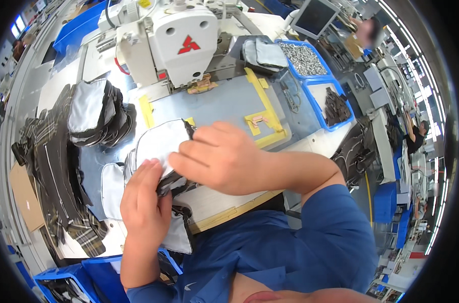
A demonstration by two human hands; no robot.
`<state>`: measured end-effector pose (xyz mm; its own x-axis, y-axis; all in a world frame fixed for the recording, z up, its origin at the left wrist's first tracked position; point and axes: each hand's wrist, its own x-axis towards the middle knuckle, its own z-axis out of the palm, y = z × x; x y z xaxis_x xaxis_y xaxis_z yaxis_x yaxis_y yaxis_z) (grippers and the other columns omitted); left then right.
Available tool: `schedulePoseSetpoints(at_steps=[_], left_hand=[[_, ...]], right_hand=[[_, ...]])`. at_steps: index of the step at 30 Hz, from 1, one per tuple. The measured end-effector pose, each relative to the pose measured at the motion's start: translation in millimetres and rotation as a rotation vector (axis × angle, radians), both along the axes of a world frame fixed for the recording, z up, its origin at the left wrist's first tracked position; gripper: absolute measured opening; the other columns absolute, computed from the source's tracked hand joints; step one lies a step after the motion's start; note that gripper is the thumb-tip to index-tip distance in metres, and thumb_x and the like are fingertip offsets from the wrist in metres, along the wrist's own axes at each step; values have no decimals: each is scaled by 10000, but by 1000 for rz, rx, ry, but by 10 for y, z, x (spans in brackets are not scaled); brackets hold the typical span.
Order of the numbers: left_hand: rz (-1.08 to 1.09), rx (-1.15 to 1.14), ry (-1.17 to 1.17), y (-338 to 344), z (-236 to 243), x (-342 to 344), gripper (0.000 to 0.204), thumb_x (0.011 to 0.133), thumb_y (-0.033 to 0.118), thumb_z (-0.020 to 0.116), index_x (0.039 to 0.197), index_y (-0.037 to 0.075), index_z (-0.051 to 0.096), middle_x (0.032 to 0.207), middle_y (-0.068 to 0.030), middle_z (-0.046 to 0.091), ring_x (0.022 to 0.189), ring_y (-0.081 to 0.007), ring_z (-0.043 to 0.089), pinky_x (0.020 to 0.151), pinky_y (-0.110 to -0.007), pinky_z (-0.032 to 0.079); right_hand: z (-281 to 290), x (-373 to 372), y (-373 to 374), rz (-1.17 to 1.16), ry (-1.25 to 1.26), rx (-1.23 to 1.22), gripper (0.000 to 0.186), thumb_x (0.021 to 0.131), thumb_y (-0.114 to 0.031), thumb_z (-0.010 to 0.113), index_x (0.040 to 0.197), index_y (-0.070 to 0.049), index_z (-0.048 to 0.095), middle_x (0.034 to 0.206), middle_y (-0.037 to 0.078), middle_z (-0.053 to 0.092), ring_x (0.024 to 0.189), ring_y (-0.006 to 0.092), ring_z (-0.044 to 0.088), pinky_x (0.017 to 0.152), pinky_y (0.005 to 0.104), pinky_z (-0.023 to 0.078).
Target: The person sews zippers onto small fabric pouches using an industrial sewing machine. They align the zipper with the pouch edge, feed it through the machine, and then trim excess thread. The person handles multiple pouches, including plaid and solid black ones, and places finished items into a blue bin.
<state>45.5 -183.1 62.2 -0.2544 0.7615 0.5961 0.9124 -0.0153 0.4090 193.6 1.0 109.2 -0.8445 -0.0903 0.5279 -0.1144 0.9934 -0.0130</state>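
Note:
Both my hands are on a white-faced, dark-edged fabric piece (151, 139) at the table's front. My left hand (146, 202) grips its lower left edge, fingers bent. My right hand (219, 156) has curled fingers closed on its right side, the fingertips partly hidden. More white-lined pieces (113, 189) lie beside and below my left hand, and a stack of similar pieces (90, 108) sits at the back left. Above my hands is a white sewing machine (181, 35) over a metal plate with a taped template (224, 106).
Dark and plaid fabric strips (57, 171) lie left. At right are blue trays of metal parts (300, 58) and dark pieces (333, 106), plus a monitor (310, 20). Blue bins (62, 283) stand below left. Other people (416, 136) work farther off.

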Motion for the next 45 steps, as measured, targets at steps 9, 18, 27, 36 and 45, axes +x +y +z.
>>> schedulePoseSetpoints(at_steps=[9, 18, 27, 36, 45], left_hand=[[530, -17, -318, -600, -431, -844, 329, 986, 170, 700, 1241, -37, 682, 1194, -173, 728, 1094, -289, 687, 981, -399, 525], [548, -104, -529, -943, -684, -1021, 270, 995, 166, 702, 1171, -38, 697, 1064, -114, 727, 986, -214, 673, 900, -356, 533], [323, -264, -534, -1300, -471, -722, 745, 757, 375, 903, 1353, 16, 635, 1330, -144, 637, 1143, -280, 638, 904, -392, 526], [153, -379, -459, -1260, -383, -628, 703, 596, -24, 888, 1270, 55, 704, 1409, -148, 652, 1354, -369, 583, 1106, -445, 484], [202, -306, -247, -1249, -408, -545, 559, 707, -189, 626, 1211, 34, 719, 1282, -146, 698, 1201, -347, 676, 1003, -428, 550]], right_hand=[[342, 778, 1566, -753, 350, -96, 223, 880, -37, 690, 1103, -45, 678, 1039, 162, 708, 948, 391, 693, 841, 433, 561], [-720, 1223, 2789, -869, -120, -78, 330, 859, 3, 637, 1186, -38, 663, 1160, 207, 674, 1113, 412, 646, 989, 485, 511], [-470, 525, 1704, -726, -62, -184, 440, 833, -21, 677, 1272, -24, 638, 1279, 195, 646, 1221, 410, 602, 1048, 487, 490], [-526, -168, 6, 249, -368, -360, 494, 847, -251, 803, 1274, -61, 644, 1234, 141, 666, 1155, 324, 640, 991, 442, 503], [-651, -307, -105, 188, -404, -293, 504, 733, -111, 817, 1206, -46, 654, 1124, 98, 668, 1041, 290, 644, 908, 433, 486]])
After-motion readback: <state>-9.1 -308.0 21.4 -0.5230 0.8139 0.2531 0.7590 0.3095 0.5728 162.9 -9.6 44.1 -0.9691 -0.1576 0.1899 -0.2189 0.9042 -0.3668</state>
